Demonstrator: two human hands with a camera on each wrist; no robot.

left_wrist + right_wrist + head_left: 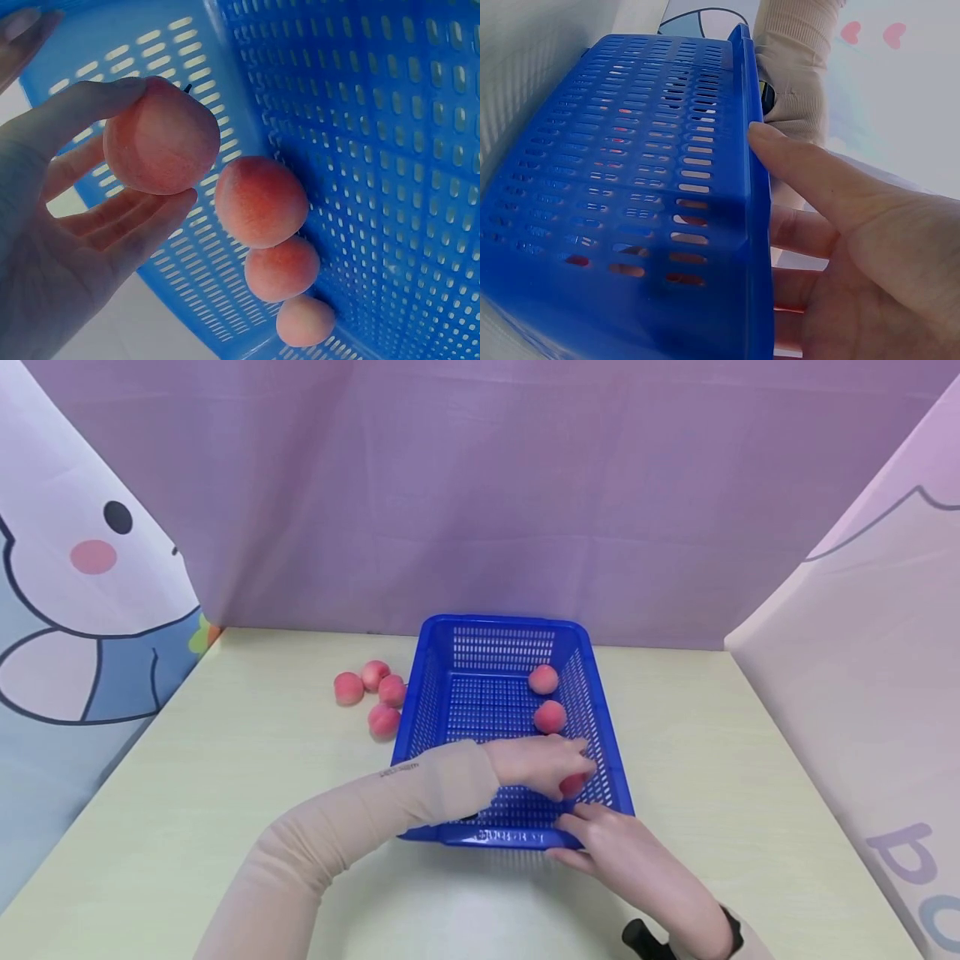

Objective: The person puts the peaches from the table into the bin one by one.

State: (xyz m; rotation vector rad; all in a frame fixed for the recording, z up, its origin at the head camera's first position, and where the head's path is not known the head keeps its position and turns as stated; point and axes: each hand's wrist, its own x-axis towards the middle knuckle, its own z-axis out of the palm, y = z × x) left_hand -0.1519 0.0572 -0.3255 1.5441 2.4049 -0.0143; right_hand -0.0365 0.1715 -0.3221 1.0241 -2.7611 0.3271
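Note:
A blue plastic basket [510, 837] with slotted walls stands on the table. Inside it, my left hand [543, 762] holds a pinkish-red peach [161, 139] between thumb and fingers, close to the right wall. Three more peaches lie in a row along the basket's side in the left wrist view, the nearest peach [261, 202] just beside the held one; the head view shows two of them plainly. My right hand [618, 852] grips the basket's rim [756, 195] at the near right corner, thumb outside and fingers over the inner side.
Several peaches sit in a cluster on the table left of the basket, the closest peach [384, 722] near its left wall. A purple cloth [480, 510] hangs behind the table [690, 760]. Printed panels stand at both sides.

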